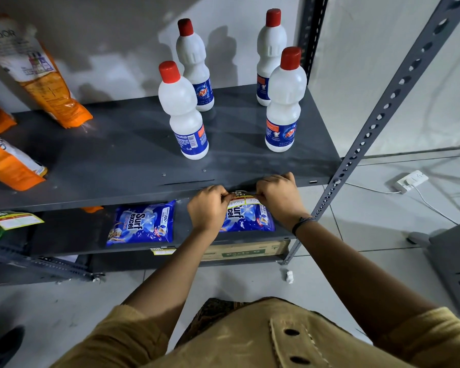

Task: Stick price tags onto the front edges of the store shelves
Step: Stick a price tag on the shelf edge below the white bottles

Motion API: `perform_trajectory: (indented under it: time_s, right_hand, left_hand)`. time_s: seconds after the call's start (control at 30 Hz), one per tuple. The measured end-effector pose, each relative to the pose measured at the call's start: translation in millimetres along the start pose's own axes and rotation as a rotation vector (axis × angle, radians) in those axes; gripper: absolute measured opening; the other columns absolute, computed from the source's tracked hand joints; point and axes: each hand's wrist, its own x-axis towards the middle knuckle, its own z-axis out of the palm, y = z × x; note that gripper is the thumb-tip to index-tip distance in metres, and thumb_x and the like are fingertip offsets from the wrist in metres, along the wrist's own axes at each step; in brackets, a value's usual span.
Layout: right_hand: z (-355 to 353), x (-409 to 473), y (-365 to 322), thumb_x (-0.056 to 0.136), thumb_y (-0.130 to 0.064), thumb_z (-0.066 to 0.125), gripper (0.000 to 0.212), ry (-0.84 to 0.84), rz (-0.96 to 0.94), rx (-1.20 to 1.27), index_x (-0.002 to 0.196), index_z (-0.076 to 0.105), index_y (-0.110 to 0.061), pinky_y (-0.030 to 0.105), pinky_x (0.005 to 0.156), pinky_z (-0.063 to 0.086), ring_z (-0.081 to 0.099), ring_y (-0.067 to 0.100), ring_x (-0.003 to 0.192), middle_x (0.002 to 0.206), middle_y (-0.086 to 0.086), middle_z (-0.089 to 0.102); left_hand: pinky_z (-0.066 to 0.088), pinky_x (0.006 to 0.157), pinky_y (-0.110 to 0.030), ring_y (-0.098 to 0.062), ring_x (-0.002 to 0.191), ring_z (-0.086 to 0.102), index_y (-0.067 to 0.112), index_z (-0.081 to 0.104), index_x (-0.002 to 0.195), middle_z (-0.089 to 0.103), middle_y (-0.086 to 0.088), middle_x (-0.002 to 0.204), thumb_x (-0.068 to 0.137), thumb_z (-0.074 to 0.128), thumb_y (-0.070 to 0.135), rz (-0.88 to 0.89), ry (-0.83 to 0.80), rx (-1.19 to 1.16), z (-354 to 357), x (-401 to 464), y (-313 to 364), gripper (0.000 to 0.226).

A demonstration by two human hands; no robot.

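Pinching a small price tag from both ends, a person's two hands hold it against the front edge of a dark grey metal shelf. The left hand grips the tag's left end between thumb and fingers; the right hand grips the right end the same way, with its other fingers curled over the shelf lip. A dark cord band circles the right wrist.

The tag is a yellow-and-white paper strip with a dark header; the letters "ER" and "KET" show between the hands, and handwritten figures fill two white boxes, too small to read surely.

On the shelf stand four white plastic bottles with red screw caps and blue labels, two of which read "Rin". Orange and white pouches lean at the left; their print is blurred.

On the shelf below lie two glossy blue sachets. The left sachet reads "Surf excel" and "100%"; the right sachet is partly hidden behind the hands. A second yellow tag hangs at the far left, and a third tag sits on the lower shelf's edge.

A perforated grey steel upright runs diagonally at the right. A white socket strip with a cable rests on the pale tiled floor.
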Motion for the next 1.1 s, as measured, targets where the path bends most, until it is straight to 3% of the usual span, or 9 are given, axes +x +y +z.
perform_trajectory:
  time_s: [0.43, 0.87, 1.1]
  right_hand:
    - [-5, 4, 5, 0.084, -0.022, 0.061, 0.013, -0.05, 0.036, 0.11, 0.079, 0.062, -0.01, 0.036, 0.09, 0.034, 0.062, 0.029, 0.086, 0.089, 0.009, 0.072]
    - [-17, 14, 6, 0.078, -0.018, 0.067, 0.009, -0.104, 0.088, 0.227, 0.077, 0.066, -0.008, 0.04, 0.082, 0.045, 0.063, 0.032, 0.08, 0.085, 0.012, 0.074]
    - [-20, 16, 4, 0.077, -0.022, 0.069, 0.014, -0.114, 0.115, 0.221, 0.077, 0.064, -0.008, 0.038, 0.079, 0.046, 0.063, 0.031, 0.08, 0.085, 0.013, 0.072]
  left_hand:
    - [0.035, 0.049, -0.025, -0.025, 0.063, 0.064, 0.015, 0.065, 0.071, 0.072, -0.005, 0.07, 0.078, 0.07, 0.03, 0.028, 0.004, -0.041, -6, 2, -1, 0.017]
    - [0.037, 0.051, -0.025, -0.021, 0.069, 0.065, 0.018, 0.065, 0.073, 0.073, -0.002, 0.076, 0.079, 0.069, 0.028, -0.039, -0.012, -0.042, -20, 10, 9, 0.012]
    - [0.042, 0.058, -0.032, -0.026, 0.089, 0.058, 0.018, 0.06, 0.088, 0.066, -0.005, 0.092, 0.072, 0.075, 0.024, 0.133, 0.021, 0.09, -22, 11, 17, 0.023]
